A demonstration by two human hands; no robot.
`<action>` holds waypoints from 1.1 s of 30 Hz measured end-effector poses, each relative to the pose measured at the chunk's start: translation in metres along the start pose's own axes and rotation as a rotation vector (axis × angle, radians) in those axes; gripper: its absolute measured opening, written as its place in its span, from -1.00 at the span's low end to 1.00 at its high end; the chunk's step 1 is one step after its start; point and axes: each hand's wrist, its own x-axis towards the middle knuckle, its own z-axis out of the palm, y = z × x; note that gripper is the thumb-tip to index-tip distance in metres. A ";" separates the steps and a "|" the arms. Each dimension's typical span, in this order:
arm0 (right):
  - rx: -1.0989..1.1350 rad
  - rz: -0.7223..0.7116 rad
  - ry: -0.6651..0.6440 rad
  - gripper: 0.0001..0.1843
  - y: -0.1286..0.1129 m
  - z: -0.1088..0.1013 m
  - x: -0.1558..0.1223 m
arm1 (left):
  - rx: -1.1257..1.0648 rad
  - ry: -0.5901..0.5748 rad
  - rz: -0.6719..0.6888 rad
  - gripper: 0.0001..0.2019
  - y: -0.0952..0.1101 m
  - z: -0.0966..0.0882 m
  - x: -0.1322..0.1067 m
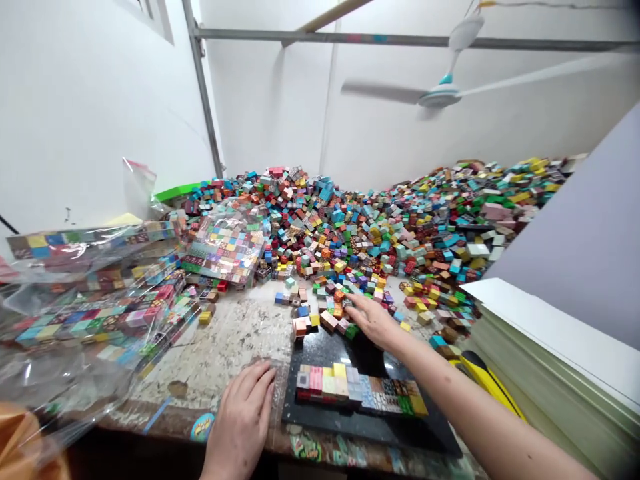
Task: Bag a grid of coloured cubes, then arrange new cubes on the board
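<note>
My right hand (373,321) reaches past the far edge of a black slab (370,350), its fingers stretched out over loose printed cubes. The fingertips are at an orange patterned cube (339,295), and no cube shows lifted in them. On the slab stands a row of small coloured cubes (350,387), with pink, cream, grey, brown and green faces. Left of the slab, my left hand (244,407) lies flat on the worn tabletop (220,340) near its front edge, fingers close together and holding nothing. Its palm is hidden.
A large heap of cubes (340,227) spreads along the back wall. Plastic-wrapped packs of cubes (225,247) lie at the left. On the right are a stack of white sheets (560,333) and a yellow-and-black tool (487,380). A ceiling fan (440,97) hangs above.
</note>
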 end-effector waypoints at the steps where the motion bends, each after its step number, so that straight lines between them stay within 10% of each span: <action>1: -0.026 0.059 0.029 -0.58 0.011 -0.004 0.002 | 0.005 0.004 0.011 -0.73 -0.001 0.000 0.000; 9: -0.187 0.314 0.039 -0.64 0.076 -0.009 0.008 | 0.030 0.009 0.024 -0.73 0.000 0.000 0.002; 24: -0.125 0.280 -0.051 -0.78 0.013 0.007 0.058 | 0.083 0.031 0.059 -0.74 0.002 -0.002 0.006; 33: 0.259 0.260 -0.129 -0.71 0.014 -0.028 0.032 | 0.004 -0.010 -0.023 -0.74 0.006 -0.003 0.004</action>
